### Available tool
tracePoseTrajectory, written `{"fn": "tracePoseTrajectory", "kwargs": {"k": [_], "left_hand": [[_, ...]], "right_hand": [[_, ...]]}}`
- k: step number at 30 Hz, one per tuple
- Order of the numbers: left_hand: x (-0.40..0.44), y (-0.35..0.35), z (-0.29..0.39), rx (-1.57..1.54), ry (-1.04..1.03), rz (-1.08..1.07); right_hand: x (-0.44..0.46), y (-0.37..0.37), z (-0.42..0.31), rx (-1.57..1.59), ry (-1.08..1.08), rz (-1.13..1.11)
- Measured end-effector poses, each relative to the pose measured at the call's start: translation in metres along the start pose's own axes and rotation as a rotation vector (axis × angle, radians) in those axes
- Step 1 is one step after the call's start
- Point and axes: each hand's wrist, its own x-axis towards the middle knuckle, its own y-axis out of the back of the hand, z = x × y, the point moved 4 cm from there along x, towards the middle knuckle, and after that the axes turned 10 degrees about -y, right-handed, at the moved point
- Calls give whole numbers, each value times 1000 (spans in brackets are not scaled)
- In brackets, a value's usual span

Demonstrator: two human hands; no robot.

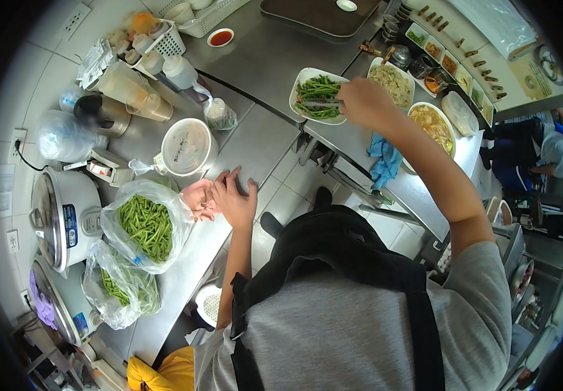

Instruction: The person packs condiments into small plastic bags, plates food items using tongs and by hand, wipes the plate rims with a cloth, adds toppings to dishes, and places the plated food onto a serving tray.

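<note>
My right hand (367,104) is closed around a slim metal utensil (321,102), its end reaching over cooked green beans in a white dish (292,104). From this angle I cannot tell whether the utensil is tongs or a spoon. My left hand (234,201) rests at the counter edge, fingers spread, touching or right beside a crumpled pink cloth (200,199). Close to it are a clear bag of raw green beans (144,227) and a lidded white tub (187,148). A second bag of beans (117,287) lies nearer to me.
To the right stand a dish of pale food (392,86), a bowl of yellowish stew (432,127) and a blue cloth (384,159). Rice cookers (76,215) and squeeze bottles (180,72) line the left wall. A gap separates the counters. Another person (548,146) is at far right.
</note>
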Motion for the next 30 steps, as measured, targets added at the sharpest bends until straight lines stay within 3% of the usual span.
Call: {"fn": "tracePoseTrajectory", "kwargs": {"k": [11,19,22,25,28,30], "left_hand": [[1,3,2,-8,0,-4],[0,0,-2,-13,7,7],[0,1,0,6,8,-2],[1,0,0,1,3,4],[1,1,1,5,-7,4],[1,1,2,5,-7,3]], "right_hand": [[43,-10,-33,-197,-18,-141],[26,23,16,29,51,51],[21,38,42,74,-44,-96],[11,29,60,112,-186,-160],[5,-5,69,70,-12,67],[4,-15,72,108,-89,-2]]}}
